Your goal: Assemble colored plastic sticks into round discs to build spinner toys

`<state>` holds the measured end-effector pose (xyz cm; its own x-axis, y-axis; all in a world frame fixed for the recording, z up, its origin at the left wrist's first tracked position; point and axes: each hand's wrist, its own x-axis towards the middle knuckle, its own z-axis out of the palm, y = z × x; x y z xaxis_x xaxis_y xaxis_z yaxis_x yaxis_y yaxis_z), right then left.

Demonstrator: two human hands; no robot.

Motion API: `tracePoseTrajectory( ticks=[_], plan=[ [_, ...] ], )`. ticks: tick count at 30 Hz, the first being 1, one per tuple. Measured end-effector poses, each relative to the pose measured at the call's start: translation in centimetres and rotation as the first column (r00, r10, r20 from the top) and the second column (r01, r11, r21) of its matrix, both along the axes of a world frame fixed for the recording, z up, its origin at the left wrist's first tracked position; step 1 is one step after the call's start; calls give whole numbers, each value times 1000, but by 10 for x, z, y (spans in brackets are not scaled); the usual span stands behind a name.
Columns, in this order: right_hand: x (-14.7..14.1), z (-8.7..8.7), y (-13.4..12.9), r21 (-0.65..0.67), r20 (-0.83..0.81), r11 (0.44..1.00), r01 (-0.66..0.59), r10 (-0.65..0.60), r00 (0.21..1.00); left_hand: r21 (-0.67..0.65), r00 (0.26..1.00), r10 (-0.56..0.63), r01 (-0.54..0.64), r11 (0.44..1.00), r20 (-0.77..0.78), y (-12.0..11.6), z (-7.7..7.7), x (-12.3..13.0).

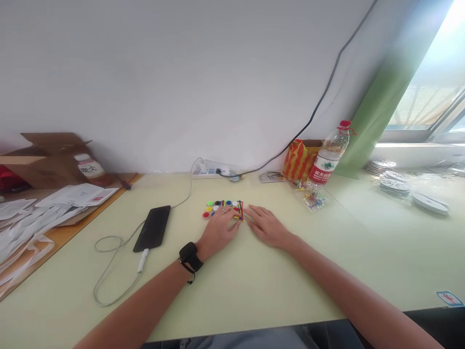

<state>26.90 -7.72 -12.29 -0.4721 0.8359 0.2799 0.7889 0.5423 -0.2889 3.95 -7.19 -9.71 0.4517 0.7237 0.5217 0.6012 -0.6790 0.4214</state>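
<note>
Small round coloured discs [206, 214], in red, yellow, green, blue, black and white, lie in rows at the middle of the table. Along their right side is a bundle of thin coloured strips [241, 209]. My left hand [218, 230] lies over part of the discs with its fingers stretched toward the strips, fingertips on or close to them. The hand hides several discs. Resting on the table just right of the strips is my right hand [268, 225], its fingers extended and apart, the fingertips nearly at the strips. Neither hand visibly grips anything.
A black phone [152, 229] on a charging cable lies left. At the back are a power strip [210, 169], a red-and-yellow striped bag [298, 161], a large water bottle [329, 157] and a bag of small coloured pieces [314, 199]. White disc stacks [394, 184] stand right.
</note>
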Motion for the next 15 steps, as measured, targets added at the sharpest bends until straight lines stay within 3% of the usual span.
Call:
tracePoseTrajectory(
  ticks=[5, 15],
  plan=[
    [3, 2, -1, -13, 32, 1000, -29, 29, 999, 47, 994, 60, -56, 997, -95, 3, -3, -2],
    [7, 0, 4, 43, -114, 998, -46, 50, 992, -20, 997, -40, 39, 999, -69, 2, -3, -2]
  ],
)
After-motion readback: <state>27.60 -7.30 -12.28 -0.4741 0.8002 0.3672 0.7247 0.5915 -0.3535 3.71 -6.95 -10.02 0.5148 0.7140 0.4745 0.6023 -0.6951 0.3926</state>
